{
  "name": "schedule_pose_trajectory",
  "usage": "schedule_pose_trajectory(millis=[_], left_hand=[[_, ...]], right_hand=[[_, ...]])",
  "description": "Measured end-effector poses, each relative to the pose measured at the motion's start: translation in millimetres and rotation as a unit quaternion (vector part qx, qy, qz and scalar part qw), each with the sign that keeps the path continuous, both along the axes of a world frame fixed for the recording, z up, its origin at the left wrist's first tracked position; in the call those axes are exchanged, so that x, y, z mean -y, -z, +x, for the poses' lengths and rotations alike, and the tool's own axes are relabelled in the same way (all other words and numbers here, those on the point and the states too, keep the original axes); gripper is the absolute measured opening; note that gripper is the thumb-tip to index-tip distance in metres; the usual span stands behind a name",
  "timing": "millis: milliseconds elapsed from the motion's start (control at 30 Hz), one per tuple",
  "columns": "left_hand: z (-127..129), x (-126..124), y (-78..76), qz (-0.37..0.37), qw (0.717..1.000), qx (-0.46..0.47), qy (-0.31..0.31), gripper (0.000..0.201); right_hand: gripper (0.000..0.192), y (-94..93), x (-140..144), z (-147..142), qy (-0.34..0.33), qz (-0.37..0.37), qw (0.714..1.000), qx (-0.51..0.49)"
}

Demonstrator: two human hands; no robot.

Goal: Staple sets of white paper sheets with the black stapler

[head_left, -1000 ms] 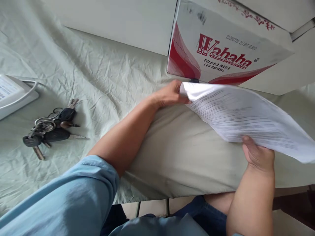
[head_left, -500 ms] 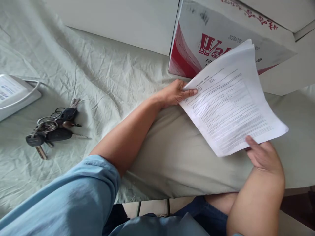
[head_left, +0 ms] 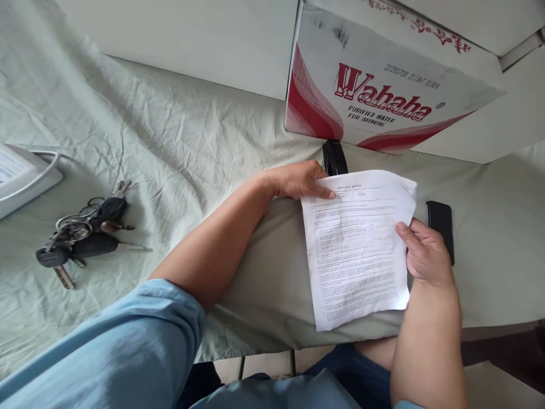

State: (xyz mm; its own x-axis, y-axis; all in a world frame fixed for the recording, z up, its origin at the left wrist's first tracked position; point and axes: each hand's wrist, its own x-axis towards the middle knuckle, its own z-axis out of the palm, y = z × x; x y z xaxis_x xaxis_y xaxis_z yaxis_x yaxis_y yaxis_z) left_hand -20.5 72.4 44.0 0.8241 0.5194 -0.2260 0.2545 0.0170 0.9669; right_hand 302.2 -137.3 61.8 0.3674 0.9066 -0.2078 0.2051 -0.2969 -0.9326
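Papers (head_left: 355,250) white, printed, flat on cloth; both hands grasping edges.

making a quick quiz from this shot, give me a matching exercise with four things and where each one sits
Things:
1. bunch of keys
2. sheets of paper
3. Wahaha box
4. black stapler

Places:
A. at the back, on the right
B. on the crumpled cloth at the left
C. held between both hands
D. just beyond the paper's top edge, in front of the box

Pairs: 1-B, 2-C, 3-A, 4-D
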Motion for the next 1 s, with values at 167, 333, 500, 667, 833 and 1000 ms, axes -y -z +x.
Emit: schedule_pose_trajectory(millis=[167,333,500,667,833,1000], left_hand=[[-0.8,1.7,-3.0,0.009,0.999,0.024,-0.029,0.012],[0.0,2.8,-4.8,0.030,1.000,0.007,-0.003,0.021],[3.0,4.5,-8.2,0.019,1.000,-0.015,-0.007,0.025],[4.5,5.6,-11.0,0.017,0.999,-0.035,0.018,0.031],[5.7,5.7,-10.6,0.001,1.000,-0.024,-0.020,0.020],[10.0,8.7,-17.0,0.009,0.998,-0.058,-0.033,0.025]], right_hand=[[0.053,3.2,-4.6,9.8,0.024,-0.053,0.998,-0.015],[0.056,3.8,-6.3,10.9,0.045,-0.053,0.997,-0.023],[0.057,2.3,-8.0,10.3,0.027,-0.080,0.996,-0.021],[0.059,3.1,-8.0,13.4,0.023,-0.100,0.994,-0.028],[0.055,6.9,-7.8,17.8,0.015,-0.101,0.995,-0.012],[0.059,9.7,-7.4,20.4,0.014,-0.131,0.991,-0.009]])
